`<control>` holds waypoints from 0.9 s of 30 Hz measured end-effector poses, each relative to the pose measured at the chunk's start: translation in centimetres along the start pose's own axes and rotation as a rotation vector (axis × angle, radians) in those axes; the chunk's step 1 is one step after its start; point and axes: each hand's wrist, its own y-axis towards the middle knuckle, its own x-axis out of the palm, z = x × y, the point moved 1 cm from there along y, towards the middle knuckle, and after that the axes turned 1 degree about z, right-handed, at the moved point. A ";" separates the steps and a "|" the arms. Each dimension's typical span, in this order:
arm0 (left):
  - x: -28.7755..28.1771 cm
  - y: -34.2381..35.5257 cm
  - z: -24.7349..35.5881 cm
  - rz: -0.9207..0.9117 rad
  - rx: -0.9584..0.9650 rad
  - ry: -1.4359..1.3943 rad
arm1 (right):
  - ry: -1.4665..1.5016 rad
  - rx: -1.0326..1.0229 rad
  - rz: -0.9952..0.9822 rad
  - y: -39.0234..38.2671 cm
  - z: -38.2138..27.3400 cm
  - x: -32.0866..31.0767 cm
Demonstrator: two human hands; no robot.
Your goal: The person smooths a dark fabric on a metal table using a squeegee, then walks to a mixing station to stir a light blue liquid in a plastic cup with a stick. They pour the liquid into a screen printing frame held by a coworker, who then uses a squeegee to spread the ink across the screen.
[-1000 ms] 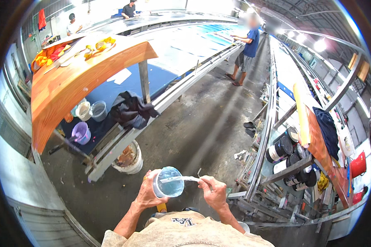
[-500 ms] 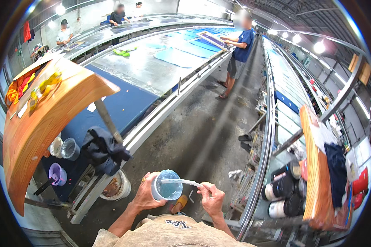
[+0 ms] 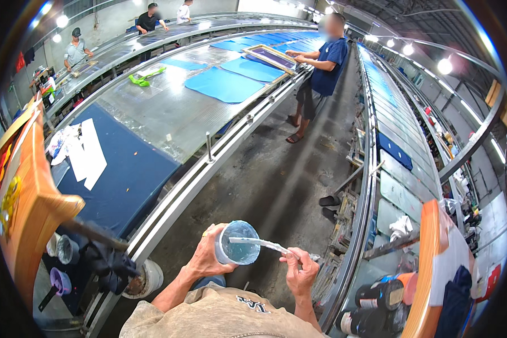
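Observation:
My left hand (image 3: 207,254) is wrapped round the side of a translucent plastic tub (image 3: 222,260), tilted so that its mouth shows. Pale bluish stuff (image 3: 245,254) lies inside. A long whitish stir stick (image 3: 265,244), smeared along its length, reaches over the rim into the tub. Its outer end is pinched between the fingers and thumb of my right hand (image 3: 301,271). Both hands are in front of my chest, above the aisle floor.
Long tables run along both sides of the aisle (image 3: 265,169). At the left table, a person (image 3: 329,62) handles a framed screen (image 3: 271,59) over blue pieces (image 3: 225,84). Wooden boards (image 3: 45,186) jut in at left and right. Dark jars (image 3: 380,294) stand low right, a white bucket (image 3: 152,277) low left.
The view has moved forward along the aisle, and the bucket and wooden boards have slid outward. The stick lies at a different slant in the tub. The person's framed screen is now lower, at the table.

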 end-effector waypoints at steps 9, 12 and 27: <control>1.4 15.0 -4.5 -0.192 -0.005 -0.162 | -0.104 0.040 0.154 10.5 3.3 2.0; 1.4 19.4 -6.7 -0.225 0.026 -0.177 | -0.143 0.068 0.168 14.5 4.0 3.1; 1.9 33.8 -12.3 0.025 -0.124 -0.043 | 0.022 -0.018 -0.068 34.1 14.6 8.6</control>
